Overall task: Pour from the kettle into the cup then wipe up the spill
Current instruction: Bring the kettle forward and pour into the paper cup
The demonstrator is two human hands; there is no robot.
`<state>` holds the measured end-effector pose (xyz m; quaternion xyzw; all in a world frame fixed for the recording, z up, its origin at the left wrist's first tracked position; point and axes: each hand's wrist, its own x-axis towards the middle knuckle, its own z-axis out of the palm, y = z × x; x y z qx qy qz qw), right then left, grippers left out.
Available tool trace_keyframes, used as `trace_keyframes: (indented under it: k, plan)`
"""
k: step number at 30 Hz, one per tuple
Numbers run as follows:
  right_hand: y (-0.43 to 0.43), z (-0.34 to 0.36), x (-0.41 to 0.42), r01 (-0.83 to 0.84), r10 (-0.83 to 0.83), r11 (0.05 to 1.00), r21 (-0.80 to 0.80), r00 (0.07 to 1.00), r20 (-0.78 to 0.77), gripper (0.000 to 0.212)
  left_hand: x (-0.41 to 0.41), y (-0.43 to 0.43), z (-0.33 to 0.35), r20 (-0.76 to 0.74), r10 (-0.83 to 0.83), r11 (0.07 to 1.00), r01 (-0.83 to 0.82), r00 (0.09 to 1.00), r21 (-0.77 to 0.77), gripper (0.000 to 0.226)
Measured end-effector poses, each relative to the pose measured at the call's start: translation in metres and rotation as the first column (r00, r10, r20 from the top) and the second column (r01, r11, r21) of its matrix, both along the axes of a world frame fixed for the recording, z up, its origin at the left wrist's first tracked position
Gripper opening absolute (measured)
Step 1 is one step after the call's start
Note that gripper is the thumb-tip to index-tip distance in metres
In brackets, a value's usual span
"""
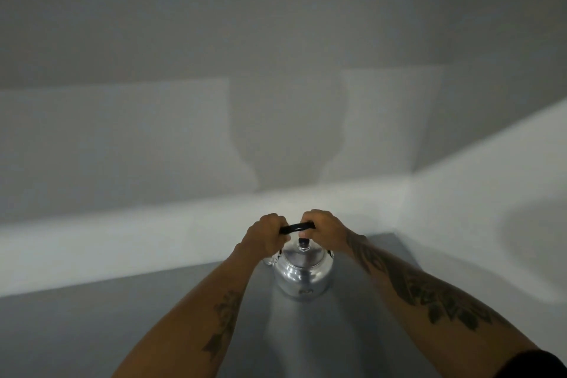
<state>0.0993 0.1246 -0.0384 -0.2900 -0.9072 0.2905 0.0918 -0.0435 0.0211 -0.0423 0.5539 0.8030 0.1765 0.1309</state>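
A shiny metal kettle [302,275] with a black lid knob stands upright on the grey surface [92,331], low in the middle of the head view. Its black arched handle [297,228] runs across the top. My left hand [266,235] is closed around the handle's left end and my right hand [322,225] around its right end. The spout peeks out at the kettle's left side, partly behind my left wrist. No cup or cloth is in view.
A pale wall [184,101] rises right behind the kettle, with a white ledge [153,233] along its foot. A second wall [491,193] closes the corner on the right. My shadow falls on the back wall.
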Motion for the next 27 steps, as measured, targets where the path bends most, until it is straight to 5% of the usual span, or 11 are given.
trace_keyframes:
  k: [5, 12, 17, 27]
  plan:
    - [-0.036, 0.024, 0.008, 0.008, -0.014, 0.999, -0.042, 0.990, -0.137, 0.005, 0.001, -0.043, 0.024, 0.121, 0.000, 0.994, -0.013, 0.993, 0.113, 0.010]
    - [-0.100, 0.052, 0.019, -0.083, 0.041, 0.986, -0.142, 0.960, -0.278, 0.015, 0.007, -0.136, 0.054, 0.324, -0.053, 0.963, -0.038, 0.945, 0.268, 0.027]
    - [-0.143, 0.056, 0.022, -0.181, 0.120, 0.966, -0.185, 0.946, -0.302, 0.028, -0.011, -0.228, 0.043, 0.374, 0.055, 0.938, -0.176, 0.926, 0.297, 0.029]
    - [-0.224, 0.056, 0.013, -0.319, 0.291, 0.937, -0.142, 0.938, -0.190, 0.031, -0.032, -0.382, -0.044, 0.267, 0.148, 0.984, -0.116, 0.952, -0.132, 0.113]
